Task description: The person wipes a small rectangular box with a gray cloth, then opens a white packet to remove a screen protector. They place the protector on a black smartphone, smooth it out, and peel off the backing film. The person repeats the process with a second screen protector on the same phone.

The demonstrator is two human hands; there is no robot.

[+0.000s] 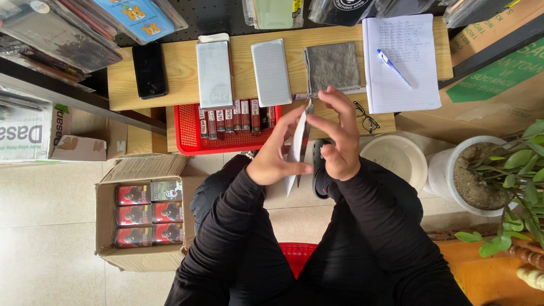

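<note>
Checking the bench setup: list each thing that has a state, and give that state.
Left hand: holding the white sleeve.
Right hand: fingers spread, on the sleeve's other side.
White sleeve: held upright, edge-on.
Phone: screen dark.
Notebook: open, pen on it.
Cardboard box: flaps open.
Glasses: folded.

This looks like a small phone-accessory shop or its work corner. Packaged phone cases hang in clear sleeves on a dark pegboard above a low wooden bench. A red plastic basket holds a row of small boxed goods, and an open cardboard carton on the tiled floor is packed with matching red boxes. A handwritten notebook with a pen lies on the bench like a ledger.
</note>
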